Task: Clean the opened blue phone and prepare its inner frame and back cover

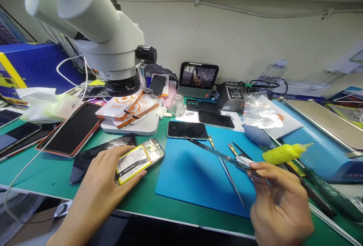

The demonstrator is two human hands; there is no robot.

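My left hand [98, 178] is clamped on the opened phone [153, 149], which is just beside the left edge of the blue mat [181, 181], over the green desk [147, 197]. I hold it with the thumb along the near side and the fingers on the far side, I think so that the battery [133, 164] and the bare parts remain facing me. Whether the phone rests fully on the desk, I cannot tell. My right hand [280, 200] is well apart from the left, and its fingertips pinch one end of a thin dark strip [211, 149]. The strip points across the mat toward its far left corner, where a black-screened phone [187, 130] lies. Such a light pinch at the end probably suits a slim thing, because it leaves the length free. On the mat, the tweezers [231, 178] lie slanting to the front edge, perhaps for easy reach. The yellow bottle [283, 154] lies by the mat's right edge, maybe so that the middle has more room
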